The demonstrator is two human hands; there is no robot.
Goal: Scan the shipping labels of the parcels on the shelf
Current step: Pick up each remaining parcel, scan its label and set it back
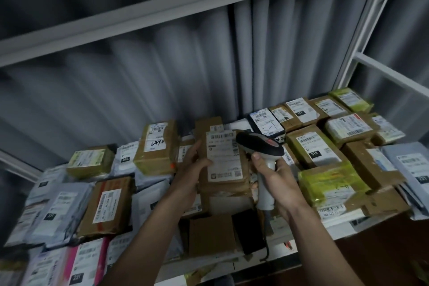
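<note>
Grey pleated curtain hangs behind a white metal shelf, its deck packed with parcels: brown boxes, grey mailer bags, a few in yellow-green tape.

Person stands at 6 o'clock, both bare forearms reaching in toward 12.

Left hand: grasping the left edge of a brown parcel, thumb laid across the edge of its white label. Parcel is at the centre of the deck, tipped up toward the person. Whether it is lifted clear of the pile beneath cannot be told.

Right hand: fingers curled round the pale handle of a barcode scanner. Its dark head sits just at 3 o'clock of the label's upper part, apparently overlapping the parcel's right edge. Black cable trails down toward 6.

Key relation: label's long axis runs 12 to 6. Main barcode strip lies across its top edge, at roughly 10 o'clock from the scanner head. Scanner head seems to angle toward 10–11 o'clock, so the window probably faces near that strip. Right hand is the nearer one to the barcode; left only steadies.

Judgement: scan of this label is in hand. Parcels at 2 o'clock and 9 o'clock likely remain.

Risk: slight blur; aim not certain.
</note>
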